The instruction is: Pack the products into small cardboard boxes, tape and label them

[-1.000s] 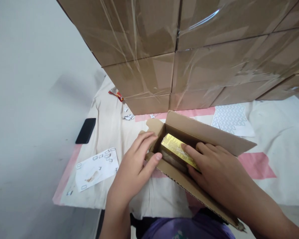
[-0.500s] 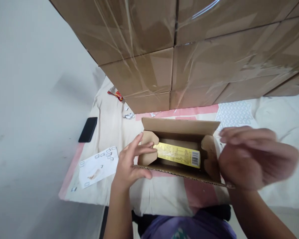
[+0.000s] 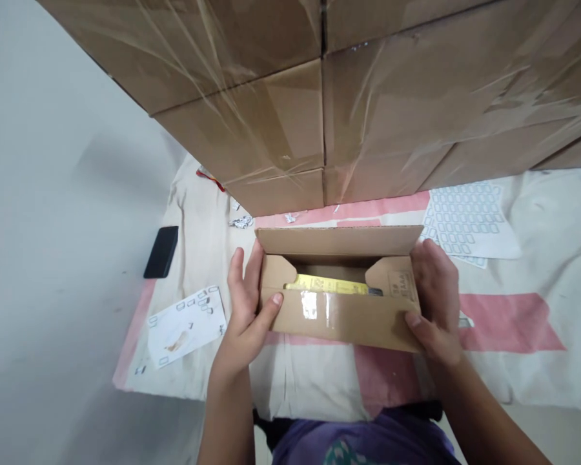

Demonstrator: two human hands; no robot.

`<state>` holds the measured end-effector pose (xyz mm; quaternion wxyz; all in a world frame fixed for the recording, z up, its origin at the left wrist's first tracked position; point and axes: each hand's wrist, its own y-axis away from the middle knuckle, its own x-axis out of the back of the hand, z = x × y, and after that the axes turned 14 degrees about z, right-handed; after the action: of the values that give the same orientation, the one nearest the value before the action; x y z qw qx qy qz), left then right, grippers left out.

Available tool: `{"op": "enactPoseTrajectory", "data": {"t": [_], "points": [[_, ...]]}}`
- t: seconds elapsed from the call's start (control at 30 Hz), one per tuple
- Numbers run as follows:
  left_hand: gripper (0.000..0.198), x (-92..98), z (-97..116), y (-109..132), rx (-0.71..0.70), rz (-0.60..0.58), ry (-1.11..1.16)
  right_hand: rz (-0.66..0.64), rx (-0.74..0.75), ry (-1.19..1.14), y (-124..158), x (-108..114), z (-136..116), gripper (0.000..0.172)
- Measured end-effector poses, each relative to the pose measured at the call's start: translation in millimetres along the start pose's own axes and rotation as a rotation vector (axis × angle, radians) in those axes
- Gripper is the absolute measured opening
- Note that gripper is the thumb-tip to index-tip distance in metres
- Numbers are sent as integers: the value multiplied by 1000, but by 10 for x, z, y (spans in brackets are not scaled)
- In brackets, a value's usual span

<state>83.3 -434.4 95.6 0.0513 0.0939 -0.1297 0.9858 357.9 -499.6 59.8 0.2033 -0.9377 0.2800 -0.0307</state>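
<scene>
A long cardboard box [image 3: 348, 320] lies in front of me, its top partly open. Its far flap [image 3: 339, 240] stands up, while the near flap leans inward over the opening. Inside rests a yellow carton [image 3: 326, 284], partly covered by the near flap; only the edge of its barcode end shows. My left hand [image 3: 246, 303] grips the box's left end, thumb on the near flap. At the right end, my right hand [image 3: 436, 303] clasps the box the same way, its thumb on the front corner. Both side flaps are folded in.
Large taped cardboard boxes [image 3: 271, 123] are stacked behind. To the left lie a black phone [image 3: 161, 252] and a white sheet with stickers [image 3: 186, 326]. Sticker sheets [image 3: 469, 219] lie at the right, and crumpled foil [image 3: 242, 222] sits near the stack. A wall [image 3: 53, 226] borders the left.
My right hand has come in from the right onto the box's end. My left hand has shifted from the inside to the outer left end. The near flap has folded inward over the carton.
</scene>
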Motion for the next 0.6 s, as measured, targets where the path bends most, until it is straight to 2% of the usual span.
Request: {"op": "enactPoseTrajectory", "data": {"t": [0.03, 0.13, 0.23, 0.3, 0.37, 0.47, 0.6], "points": [[83, 4, -5, 3, -12, 15, 5, 2, 29, -67, -30, -23, -2, 68], [79, 12, 4, 2, -95, 58, -57, 59, 252, -135, -121, -69, -27, 38], [65, 5, 107, -29, -261, 23, -344, 46, 381, -57, -171, -56, -37, 20], [53, -26, 225, -55, -425, -69, -561, 43, 385, -15, -174, -27, -22, 19], [44, -76, 343, -75, -547, -206, -683, 37, 357, -4, -170, 10, 2, 21], [42, -138, 446, -88, -593, -345, -743, 7, 318, -15, -184, 58, 34, 24], [56, -132, 418, -71, -609, -362, -774, -20, 288, -1, -212, 54, 39, 22]]}}
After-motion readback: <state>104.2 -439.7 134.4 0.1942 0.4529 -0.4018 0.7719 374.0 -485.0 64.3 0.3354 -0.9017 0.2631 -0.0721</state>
